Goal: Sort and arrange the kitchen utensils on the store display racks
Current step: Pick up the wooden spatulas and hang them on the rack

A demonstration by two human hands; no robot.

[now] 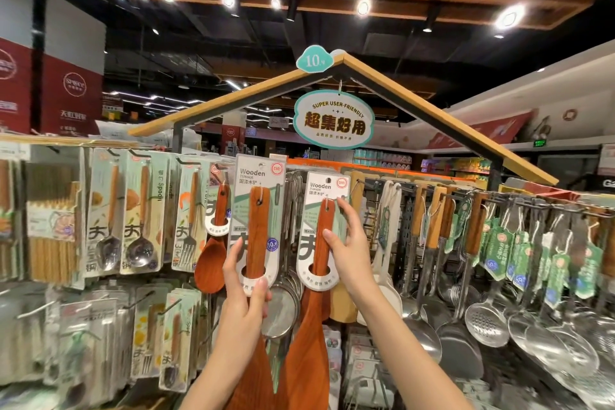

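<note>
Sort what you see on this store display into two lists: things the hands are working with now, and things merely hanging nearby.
In use: left hand gripping a carded red-brown wooden turner; right hand holding a second carded wooden turner.

Merely hanging: wooden rice spoon; carded steel spoons; steel slotted skimmer; teal oval hanging sign.

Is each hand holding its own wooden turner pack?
Yes: the left hand grips the left wooden turner pack near its bottom, and the right hand grips the right wooden turner pack at its side.
</note>
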